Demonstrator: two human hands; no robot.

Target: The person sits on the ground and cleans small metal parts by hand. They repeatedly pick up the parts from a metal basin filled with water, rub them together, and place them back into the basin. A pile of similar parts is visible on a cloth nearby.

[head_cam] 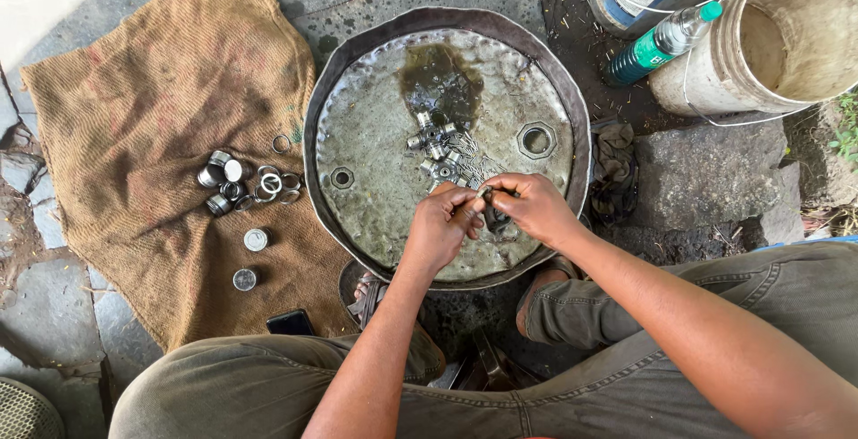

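Stone slabs make up the floor, and on them sits a big dented round metal pan (357,148) with a dark oily puddle near its far side. Both hands meet over the pan's near edge: the left hand (441,224) and the right hand (534,208) are pinched shut on one small metal part (487,194) between them. Fingers cover most of it, so its shape and which way it points are hard to make out; its long axis I cannot tell. Just beyond the hands, cross-shaped metal joints (433,146) and thin pins lie in the pan. Off to the left, a burlap sack (161,90) carries a cluster of small bearing cups (246,184). A dark phone (290,322) peeks out by the knee. Top right, a plastic bottle (661,43) leans against a dirty white bucket (724,72), cut off by the frame.
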